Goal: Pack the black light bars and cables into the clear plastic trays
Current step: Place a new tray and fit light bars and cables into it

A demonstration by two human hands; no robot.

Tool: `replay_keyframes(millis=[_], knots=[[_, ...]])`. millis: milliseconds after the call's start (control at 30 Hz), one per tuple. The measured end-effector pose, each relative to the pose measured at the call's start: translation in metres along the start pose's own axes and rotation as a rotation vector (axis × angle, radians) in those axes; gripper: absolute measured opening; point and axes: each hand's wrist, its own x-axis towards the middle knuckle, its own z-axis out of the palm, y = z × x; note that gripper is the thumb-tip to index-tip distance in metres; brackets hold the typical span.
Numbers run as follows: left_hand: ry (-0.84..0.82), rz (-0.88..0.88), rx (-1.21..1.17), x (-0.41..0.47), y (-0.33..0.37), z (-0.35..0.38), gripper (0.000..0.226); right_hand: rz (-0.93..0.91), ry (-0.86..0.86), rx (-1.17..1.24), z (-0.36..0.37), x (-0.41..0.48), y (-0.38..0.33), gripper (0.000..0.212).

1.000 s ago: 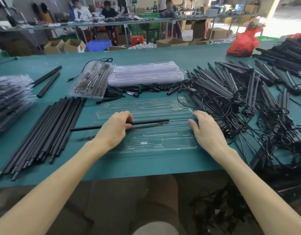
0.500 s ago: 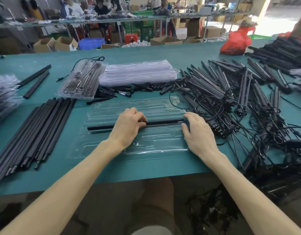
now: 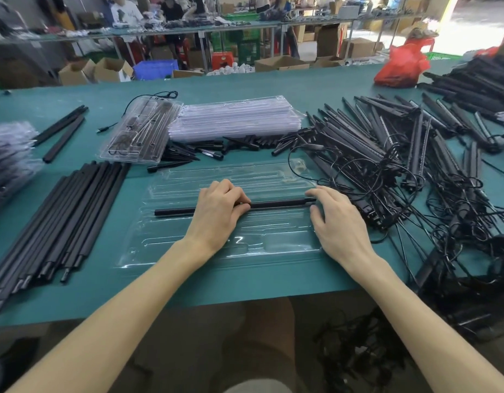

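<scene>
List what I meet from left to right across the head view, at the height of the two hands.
A row of black rods → left hand, gripping a black bar → right hand → tangle of light bars and cables.

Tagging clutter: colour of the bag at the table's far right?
The bag is red; shows best in head view.

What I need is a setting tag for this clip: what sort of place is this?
Probably a factory packing line: heaps of black light bars and stacked clear trays on a long green table, cardboard boxes behind it.
</scene>
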Motion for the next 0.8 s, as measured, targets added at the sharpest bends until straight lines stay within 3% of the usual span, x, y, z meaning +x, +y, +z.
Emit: replay_keyframes(millis=[533,800], knots=[[-0.018,-0.098,0.027,0.0023,-0.0043,0.0031,0.01,0.009,-0.016,-0.002,-0.0014,0.0011,-0.0033,0.038],[-0.005,-0.036,0.032,-0.0007,-0.0007,-0.0025,0.008,-0.005,-0.011,0.006,-0.0013,-0.0002,-0.0033,0.032]])
